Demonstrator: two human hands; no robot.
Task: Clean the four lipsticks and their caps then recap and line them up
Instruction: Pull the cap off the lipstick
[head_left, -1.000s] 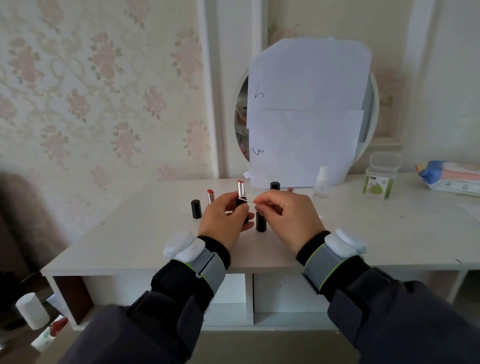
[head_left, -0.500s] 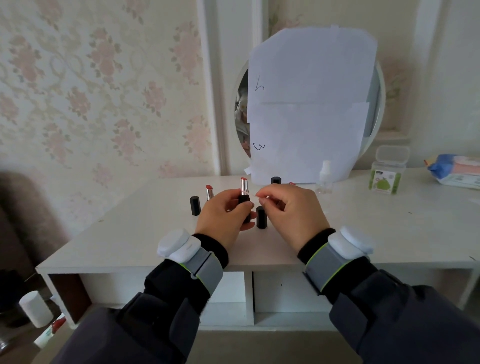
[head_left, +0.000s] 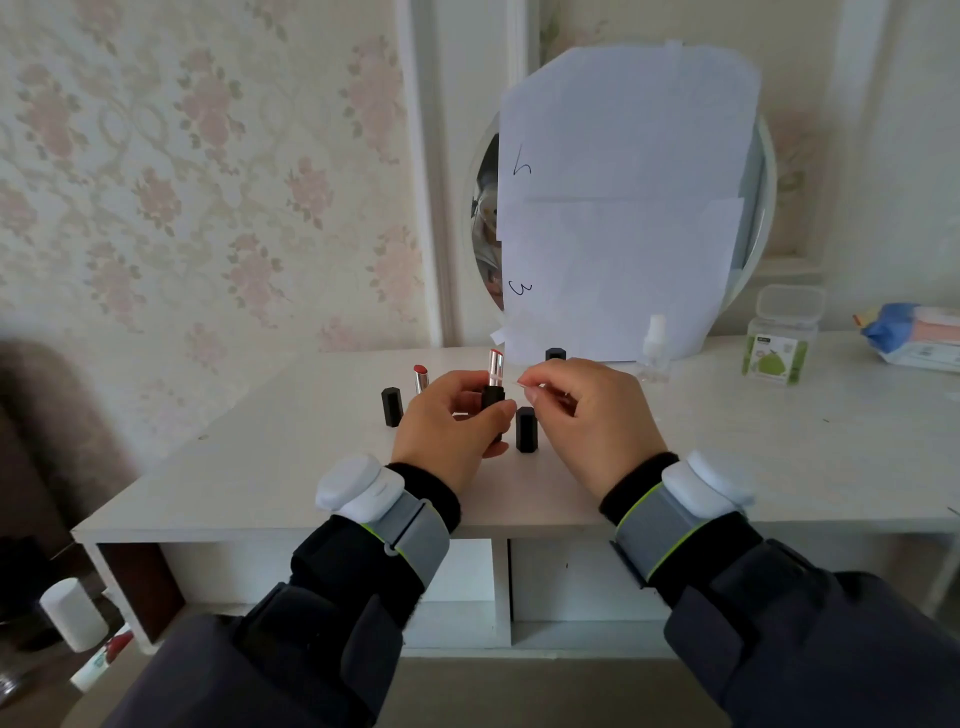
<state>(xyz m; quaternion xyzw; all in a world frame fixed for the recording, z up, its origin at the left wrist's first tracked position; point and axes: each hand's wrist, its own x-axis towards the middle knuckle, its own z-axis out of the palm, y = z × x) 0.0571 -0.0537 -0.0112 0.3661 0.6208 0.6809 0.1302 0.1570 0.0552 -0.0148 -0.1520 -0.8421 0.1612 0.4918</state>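
My left hand (head_left: 452, 421) grips an uncapped lipstick (head_left: 493, 379) upright, with its black base in my fingers and its silver tube and red tip sticking out above. My right hand (head_left: 587, 415) pinches a thin white cotton swab (head_left: 521, 383) whose tip is just right of the silver tube. On the white table (head_left: 779, 441) a black cap (head_left: 391, 407) stands at the left beside another open lipstick (head_left: 421, 378). A second black cap (head_left: 525, 429) stands between my hands. A third black piece (head_left: 555, 354) shows behind my right hand.
A small clear spray bottle (head_left: 653, 345), a green-labelled swab box (head_left: 784, 338) and a pack of wipes (head_left: 914, 335) stand at the back right. A round mirror covered with paper sheets (head_left: 623, 208) leans on the wall behind. Open shelves lie under the tabletop.
Both hands keep their holds. My right hand's fingertips with the swab have shifted slightly beside the lipstick tube, and the view has drifted a little.
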